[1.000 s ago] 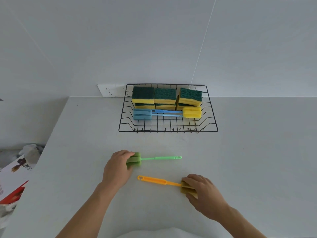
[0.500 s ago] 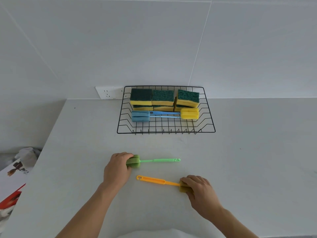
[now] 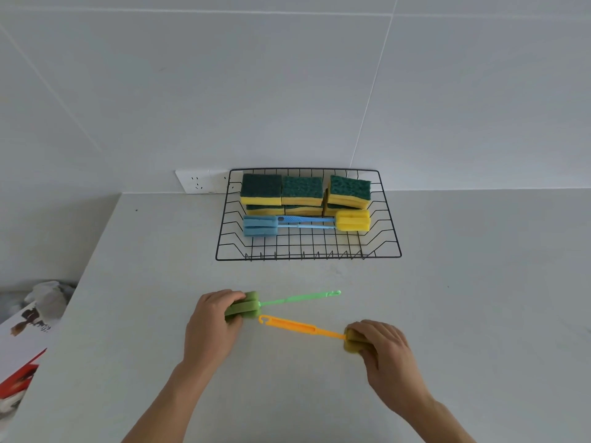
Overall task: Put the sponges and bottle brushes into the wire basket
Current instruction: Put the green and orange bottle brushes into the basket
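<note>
My left hand [image 3: 212, 321] grips the sponge head of a green bottle brush [image 3: 287, 300], whose handle points right and slightly up off the counter. My right hand [image 3: 385, 353] grips the sponge head of an orange bottle brush [image 3: 300, 327], its handle pointing left. The black wire basket [image 3: 308, 255] stands against the wall beyond them. Inside it lie several green-and-yellow sponges [image 3: 302, 191] stacked along the back, a blue bottle brush [image 3: 260, 225] and a yellow brush head [image 3: 353, 220] in front of them.
The white counter [image 3: 463, 298] runs from the wall to me. A wall socket [image 3: 201, 180] sits left of the basket. Past the counter's left edge lie a red-and-white box [image 3: 19, 353] and crumpled plastic [image 3: 48, 295].
Both hands have closed on the brush heads and the green brush's handle has tilted up. The orange brush has shifted slightly. The view has dipped a little.
</note>
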